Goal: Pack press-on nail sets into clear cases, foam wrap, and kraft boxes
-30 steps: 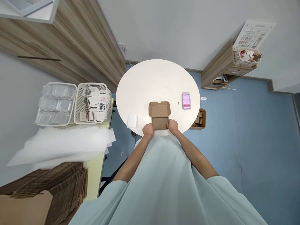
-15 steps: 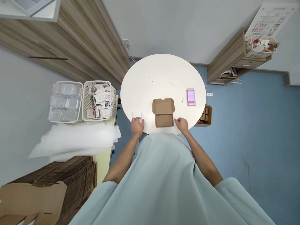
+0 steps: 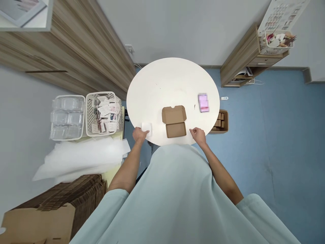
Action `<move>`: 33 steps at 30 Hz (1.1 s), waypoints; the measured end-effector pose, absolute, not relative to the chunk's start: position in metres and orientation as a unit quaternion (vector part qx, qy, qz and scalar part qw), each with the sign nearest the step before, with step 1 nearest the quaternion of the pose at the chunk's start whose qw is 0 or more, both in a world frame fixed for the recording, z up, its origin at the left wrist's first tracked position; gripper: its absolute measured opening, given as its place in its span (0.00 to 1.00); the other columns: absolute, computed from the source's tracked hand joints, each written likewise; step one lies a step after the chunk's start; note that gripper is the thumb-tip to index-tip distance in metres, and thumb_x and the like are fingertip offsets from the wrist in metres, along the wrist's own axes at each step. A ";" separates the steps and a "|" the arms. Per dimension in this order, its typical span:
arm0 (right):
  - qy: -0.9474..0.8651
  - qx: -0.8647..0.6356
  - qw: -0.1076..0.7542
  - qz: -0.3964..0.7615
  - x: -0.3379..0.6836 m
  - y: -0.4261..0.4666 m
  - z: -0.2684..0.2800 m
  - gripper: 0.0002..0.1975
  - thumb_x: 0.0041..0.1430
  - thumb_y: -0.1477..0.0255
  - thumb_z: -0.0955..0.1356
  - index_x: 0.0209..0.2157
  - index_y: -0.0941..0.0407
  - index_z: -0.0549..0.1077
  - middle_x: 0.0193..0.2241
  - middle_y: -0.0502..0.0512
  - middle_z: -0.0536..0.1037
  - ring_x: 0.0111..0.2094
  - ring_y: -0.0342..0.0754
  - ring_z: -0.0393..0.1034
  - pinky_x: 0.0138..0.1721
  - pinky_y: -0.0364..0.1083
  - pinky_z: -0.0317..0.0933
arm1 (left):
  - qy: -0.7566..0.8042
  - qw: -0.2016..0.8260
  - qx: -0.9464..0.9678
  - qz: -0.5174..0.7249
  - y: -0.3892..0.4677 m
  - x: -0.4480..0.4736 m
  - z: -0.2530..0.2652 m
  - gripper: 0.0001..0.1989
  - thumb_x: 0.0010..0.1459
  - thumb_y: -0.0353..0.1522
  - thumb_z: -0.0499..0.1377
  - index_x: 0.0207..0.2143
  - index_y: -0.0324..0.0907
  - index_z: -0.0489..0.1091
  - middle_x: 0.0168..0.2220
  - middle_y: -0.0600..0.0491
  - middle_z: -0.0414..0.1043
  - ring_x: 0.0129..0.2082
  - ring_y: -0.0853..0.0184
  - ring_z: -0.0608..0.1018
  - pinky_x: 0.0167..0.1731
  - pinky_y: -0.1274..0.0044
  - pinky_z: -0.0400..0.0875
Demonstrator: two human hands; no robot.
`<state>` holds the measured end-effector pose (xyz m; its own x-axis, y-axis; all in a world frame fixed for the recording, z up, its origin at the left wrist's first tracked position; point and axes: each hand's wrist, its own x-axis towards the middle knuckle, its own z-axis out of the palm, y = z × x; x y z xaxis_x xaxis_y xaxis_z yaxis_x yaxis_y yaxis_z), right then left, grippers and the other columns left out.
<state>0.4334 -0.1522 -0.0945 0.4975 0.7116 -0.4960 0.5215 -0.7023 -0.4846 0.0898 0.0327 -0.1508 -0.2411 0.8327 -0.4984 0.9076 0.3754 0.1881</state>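
Head view: left hand [image 3: 139,134] on a white packet [image 3: 147,126], apparently at the picking-up step.
The packet lies at the tabletop's [image 3: 175,81] near-left edge, thumb over it; finger grip underneath cannot be told. The right hand [image 3: 198,136], loosely curled, visibly empty, hovers by the near-right edge, beside the open cardboard box [image 3: 174,118]. Lifting would call for a firm pinch.
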 end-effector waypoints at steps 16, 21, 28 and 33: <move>-0.333 -0.601 0.350 0.637 0.395 -0.094 -0.075 0.22 0.60 0.53 0.77 0.45 0.55 0.84 0.46 0.58 0.86 0.46 0.50 0.80 0.47 0.45 0.73 | 0.614 0.632 0.454 0.132 0.000 0.108 -0.072 0.29 0.41 0.53 0.75 0.38 0.44 0.72 0.40 0.46 0.82 0.39 0.60 0.81 0.31 0.74 0.71; -0.304 -0.573 0.381 0.659 0.387 -0.090 -0.070 0.25 0.50 0.51 0.81 0.40 0.57 0.84 0.38 0.55 0.85 0.40 0.49 0.78 0.42 0.45 0.71 | 0.594 0.630 0.490 0.098 -0.011 0.143 -0.071 0.31 0.43 0.55 0.74 0.40 0.44 0.73 0.44 0.45 0.84 0.42 0.59 0.82 0.34 0.73 0.73; -0.362 -0.738 0.259 0.507 0.396 -0.098 -0.088 0.25 0.55 0.49 0.76 0.22 0.54 0.73 0.20 0.47 0.71 0.29 0.46 0.68 0.31 0.43 0.62 | 0.623 0.601 0.492 0.097 -0.030 0.190 -0.106 0.25 0.48 0.46 0.75 0.43 0.41 0.77 0.43 0.44 0.85 0.42 0.58 0.84 0.40 0.69 0.78; -0.392 -0.797 0.157 0.433 0.400 -0.097 -0.106 0.21 0.62 0.60 0.73 0.19 0.53 0.69 0.20 0.46 0.71 0.28 0.45 0.67 0.31 0.42 0.58 | 0.655 0.524 0.544 0.040 -0.038 0.213 -0.126 0.18 0.55 0.37 0.71 0.47 0.44 0.80 0.45 0.49 0.85 0.47 0.57 0.85 0.49 0.70 0.76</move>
<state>0.3998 -0.0967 -0.1063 0.3186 0.7598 -0.5667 0.4877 -0.6440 -0.5894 0.2128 -0.0384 -0.1263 0.1400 0.7533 -0.6426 0.6702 0.4056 0.6215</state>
